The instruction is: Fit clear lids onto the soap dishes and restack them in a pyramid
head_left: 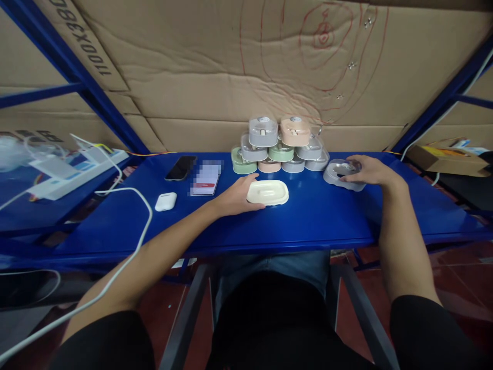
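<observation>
My left hand (241, 196) grips the left end of a cream oval plastic tray (268, 192), thumb and fingers around its edge, over the middle of the blue table. Off to the right, my right hand (364, 170) has its fingers closed over a clear, greyish plastic lid (335, 173) at the table surface. Between the hands and behind them rises a stack of small lidded plastic boxes in grey (263, 132), peach (296, 132) and green (244, 162), with clear tops.
On the left of the blue table (308, 221) lie a dark phone (181, 168), a lit phone (207, 178) and a white earphone case (166, 201). A white cable (148, 216) crosses above my left arm. Cardboard (192, 61) stands behind; a power strip (65, 174) is far left.
</observation>
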Demonstrator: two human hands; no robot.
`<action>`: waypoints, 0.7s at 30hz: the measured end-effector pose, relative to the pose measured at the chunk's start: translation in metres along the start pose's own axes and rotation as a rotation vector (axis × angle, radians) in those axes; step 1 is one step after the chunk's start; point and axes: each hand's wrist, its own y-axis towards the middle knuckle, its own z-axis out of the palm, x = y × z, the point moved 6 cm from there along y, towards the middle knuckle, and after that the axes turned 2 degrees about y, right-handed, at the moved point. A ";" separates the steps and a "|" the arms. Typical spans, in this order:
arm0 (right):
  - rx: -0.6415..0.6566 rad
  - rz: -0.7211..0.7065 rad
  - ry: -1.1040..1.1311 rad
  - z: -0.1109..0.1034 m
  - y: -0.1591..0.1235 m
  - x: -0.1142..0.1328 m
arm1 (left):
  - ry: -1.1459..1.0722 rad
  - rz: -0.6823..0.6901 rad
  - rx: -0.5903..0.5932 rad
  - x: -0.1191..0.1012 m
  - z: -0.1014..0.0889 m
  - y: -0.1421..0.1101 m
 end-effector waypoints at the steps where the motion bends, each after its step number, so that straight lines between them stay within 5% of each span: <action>1: 0.002 0.005 0.010 0.001 0.001 -0.001 | 0.000 0.000 -0.001 0.000 0.000 0.000; 21: 0.087 0.019 0.013 0.010 0.000 0.004 | 0.002 0.006 0.006 0.001 0.001 0.002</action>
